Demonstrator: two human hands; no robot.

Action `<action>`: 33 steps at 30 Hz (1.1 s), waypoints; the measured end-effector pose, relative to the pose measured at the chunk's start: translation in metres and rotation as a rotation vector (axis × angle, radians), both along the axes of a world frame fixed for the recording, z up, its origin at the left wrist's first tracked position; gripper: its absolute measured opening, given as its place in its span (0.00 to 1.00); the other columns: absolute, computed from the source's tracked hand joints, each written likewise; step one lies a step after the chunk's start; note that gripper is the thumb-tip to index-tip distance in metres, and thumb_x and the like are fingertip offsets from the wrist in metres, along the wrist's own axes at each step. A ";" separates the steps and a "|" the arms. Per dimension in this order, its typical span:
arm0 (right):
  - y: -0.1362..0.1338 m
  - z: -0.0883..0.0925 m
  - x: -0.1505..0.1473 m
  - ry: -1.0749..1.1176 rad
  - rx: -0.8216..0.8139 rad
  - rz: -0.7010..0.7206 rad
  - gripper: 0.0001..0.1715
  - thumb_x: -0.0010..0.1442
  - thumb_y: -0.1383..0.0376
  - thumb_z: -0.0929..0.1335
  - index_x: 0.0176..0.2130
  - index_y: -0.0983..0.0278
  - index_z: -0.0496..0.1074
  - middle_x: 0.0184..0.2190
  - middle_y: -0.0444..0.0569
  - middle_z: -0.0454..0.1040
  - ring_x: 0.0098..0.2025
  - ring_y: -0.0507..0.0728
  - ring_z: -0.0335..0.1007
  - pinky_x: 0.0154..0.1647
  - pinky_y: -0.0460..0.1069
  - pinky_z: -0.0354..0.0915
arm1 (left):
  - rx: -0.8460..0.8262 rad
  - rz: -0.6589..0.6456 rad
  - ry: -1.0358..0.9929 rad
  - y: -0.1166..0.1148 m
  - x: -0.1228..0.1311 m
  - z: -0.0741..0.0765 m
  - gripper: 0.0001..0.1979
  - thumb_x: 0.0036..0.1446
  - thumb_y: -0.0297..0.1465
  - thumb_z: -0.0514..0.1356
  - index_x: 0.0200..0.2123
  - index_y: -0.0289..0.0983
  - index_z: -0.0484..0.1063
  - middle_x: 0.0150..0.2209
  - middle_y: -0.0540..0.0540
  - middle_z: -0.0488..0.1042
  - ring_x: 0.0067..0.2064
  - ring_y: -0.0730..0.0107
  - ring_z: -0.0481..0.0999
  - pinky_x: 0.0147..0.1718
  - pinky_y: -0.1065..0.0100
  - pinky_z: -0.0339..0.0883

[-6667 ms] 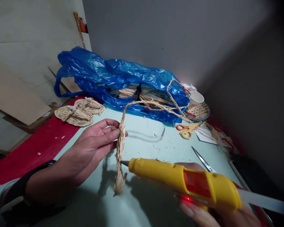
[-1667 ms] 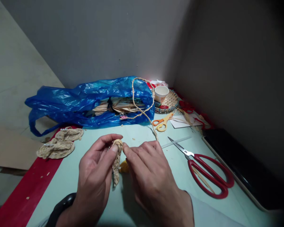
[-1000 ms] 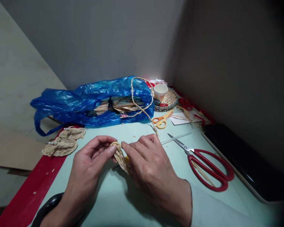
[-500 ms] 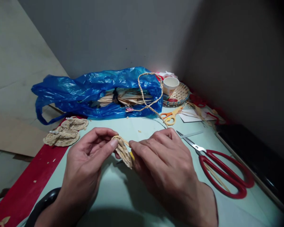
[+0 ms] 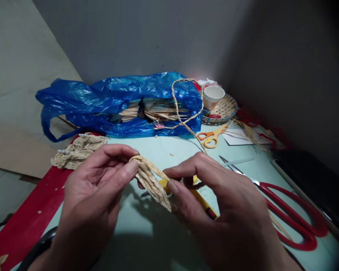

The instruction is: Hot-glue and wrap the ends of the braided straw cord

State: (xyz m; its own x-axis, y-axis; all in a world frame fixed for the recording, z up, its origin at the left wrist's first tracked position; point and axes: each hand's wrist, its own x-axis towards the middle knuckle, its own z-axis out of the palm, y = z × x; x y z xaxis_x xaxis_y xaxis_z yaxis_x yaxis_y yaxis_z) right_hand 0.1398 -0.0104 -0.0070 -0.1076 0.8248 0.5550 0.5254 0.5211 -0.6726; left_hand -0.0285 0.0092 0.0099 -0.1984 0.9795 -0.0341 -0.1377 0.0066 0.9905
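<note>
1. Firstly, woven straw pieces (image 5: pixel 79 148) lie beyond the left hand (image 5: pixel 94 195).
2. It pinches the folded end of the straw braid (image 5: pixel 152 185) above the table (image 5: pixel 147 145); a loose grip could let this fold open.
3. Beneath the braid shows a yellow glue gun (image 5: pixel 202 199); hands, if lowered, might touch its dark tip (image 5: pixel 145 194).
4. The right hand (image 5: pixel 230 197) pinches the upper strand, thumb against forefinger; too strong pulling may unravel it.

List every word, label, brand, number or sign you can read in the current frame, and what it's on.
None can be read.
Cup: faint print on its side, too small and blurred to read.
Yellow glue gun: small dark-and-red patch, too blurred to tell whether it bears text.
Held braid: no lettering visible.
</note>
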 end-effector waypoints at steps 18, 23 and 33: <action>-0.003 -0.003 0.000 -0.188 0.104 -0.038 0.08 0.64 0.72 0.66 0.38 0.59 0.71 0.24 0.39 0.70 0.24 0.50 0.68 0.22 0.46 0.63 | -0.055 -0.012 -0.024 0.004 -0.003 -0.004 0.13 0.40 0.34 0.78 0.31 0.43 0.82 0.23 0.52 0.78 0.22 0.79 0.75 0.22 0.84 0.69; -0.008 -0.006 -0.003 -0.222 0.135 -0.131 0.12 0.69 0.68 0.63 0.48 0.54 0.71 0.24 0.40 0.72 0.25 0.55 0.68 0.20 0.51 0.59 | -0.082 0.122 -0.075 -0.002 0.011 0.001 0.10 0.40 0.31 0.75 0.29 0.42 0.80 0.25 0.54 0.78 0.24 0.83 0.74 0.24 0.86 0.67; -0.008 -0.002 0.002 -0.147 0.089 -0.094 0.12 0.66 0.69 0.67 0.30 0.60 0.72 0.23 0.38 0.71 0.24 0.49 0.66 0.24 0.51 0.54 | -0.092 0.126 -0.028 0.001 0.015 -0.003 0.09 0.36 0.30 0.74 0.26 0.41 0.81 0.22 0.53 0.77 0.22 0.82 0.70 0.20 0.85 0.61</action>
